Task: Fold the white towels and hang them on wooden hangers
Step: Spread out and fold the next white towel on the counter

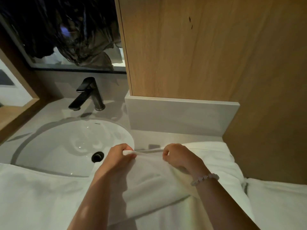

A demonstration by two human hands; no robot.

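We pinch the far edge of the white towel [149, 185] with our left hand [116, 157] and right hand [178, 157], its plush cloth pulled taut between them.

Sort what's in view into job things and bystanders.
Job: towel, pinched by left hand and right hand; other towels alongside.
Bystanders: sink, tap, mirror, wood panel, bracelet.

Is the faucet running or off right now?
Off: no stream falls from the black faucet into the white sink basin.
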